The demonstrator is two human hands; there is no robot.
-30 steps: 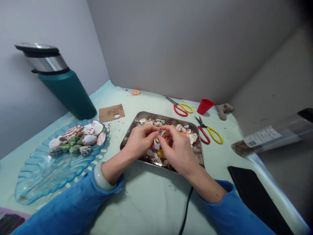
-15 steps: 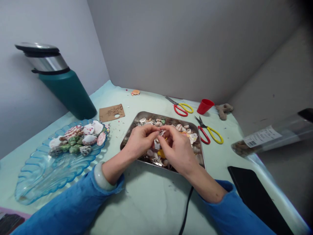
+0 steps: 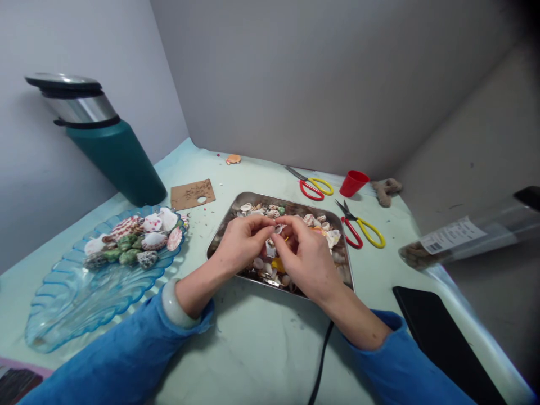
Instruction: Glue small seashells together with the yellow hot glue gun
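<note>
Both my hands hover over a steel tray (image 3: 236, 208) filled with several small seashells. My left hand (image 3: 241, 243) and my right hand (image 3: 304, 257) meet fingertip to fingertip, pinched together on a small pale shell (image 3: 279, 229) held between them. Most of that shell is hidden by my fingers. A blue glass shell-shaped dish (image 3: 76, 292) at the left carries several larger patterned shells (image 3: 139, 239) at its far end.
A teal flask (image 3: 107, 140) with a steel lid stands at the back left, a brown card (image 3: 193, 194) beside it. Two red-and-yellow scissors (image 3: 314, 185) (image 3: 363, 228), a red cup (image 3: 353, 183), a clear tube (image 3: 464, 236) and a black slab (image 3: 439, 337) lie at the right. A black cable (image 3: 320, 363) runs toward me.
</note>
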